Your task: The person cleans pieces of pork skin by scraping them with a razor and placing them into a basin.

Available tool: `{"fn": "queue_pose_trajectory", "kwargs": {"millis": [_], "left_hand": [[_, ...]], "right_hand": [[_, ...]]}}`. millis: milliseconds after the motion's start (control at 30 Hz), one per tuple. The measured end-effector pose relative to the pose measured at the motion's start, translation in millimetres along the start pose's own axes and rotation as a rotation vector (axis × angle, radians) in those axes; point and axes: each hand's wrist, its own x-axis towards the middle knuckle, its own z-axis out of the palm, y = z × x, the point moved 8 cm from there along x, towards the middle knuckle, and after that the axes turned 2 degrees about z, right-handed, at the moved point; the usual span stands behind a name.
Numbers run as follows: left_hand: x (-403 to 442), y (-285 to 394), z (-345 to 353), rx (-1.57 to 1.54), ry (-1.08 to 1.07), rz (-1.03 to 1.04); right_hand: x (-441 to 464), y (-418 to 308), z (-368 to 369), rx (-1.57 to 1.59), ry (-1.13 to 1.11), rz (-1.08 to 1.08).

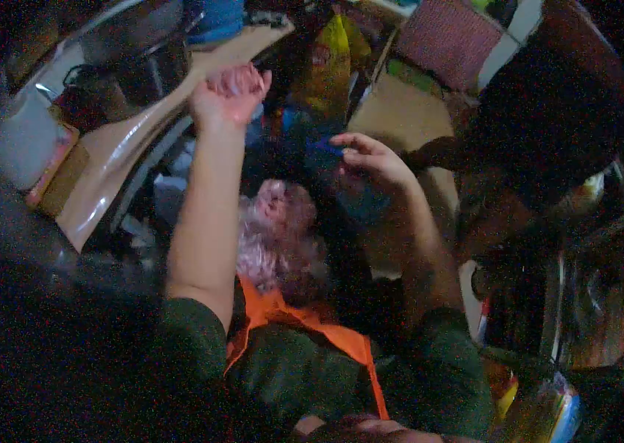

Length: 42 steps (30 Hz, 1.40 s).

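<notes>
My left hand [234, 92] is raised at the upper left, palm side up, with its fingers curled in near the edge of a brown board. Whatever lies in those fingers, if anything, is hidden. Lower and to the right, my right hand [377, 159] has thumb and forefinger close together at a small dark-blue thing [324, 146], too dim to name. Between my forearms lies a shiny, crinkled, see-through plastic bag [279, 229], pinkish inside. It is blurred, and neither hand touches it.
The long brown board [124, 136] curves along the left. A yellow bag [329, 63] stands at the back, with cardboard [404, 111] beside it. A large dark shape [548, 118] fills the right. An orange apron [275, 306] covers my front.
</notes>
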Motion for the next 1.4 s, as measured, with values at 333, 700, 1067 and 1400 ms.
{"fn": "queue_pose_trajectory", "kwargs": {"millis": [333, 700, 1067, 1400], "left_hand": [[17.8, 23.9, 52.9, 0.204, -0.043, 0.072], [21.5, 44.1, 56.2, 0.078, -0.201, -0.008], [39.5, 34.5, 27.5, -0.212, -0.536, -0.239], [4.6, -34.3, 16.6, -0.117, -0.261, -0.144]], "right_hand": [[9.4, 144.2, -111.0, -1.035, -0.127, 0.638], [54.1, 95.8, -61.8, -0.583, -0.144, 0.382], [53.5, 100.3, -98.4, -0.288, 0.064, 0.312], [21.1, 56.4, -56.9, 0.274, 0.046, -0.063]]}}
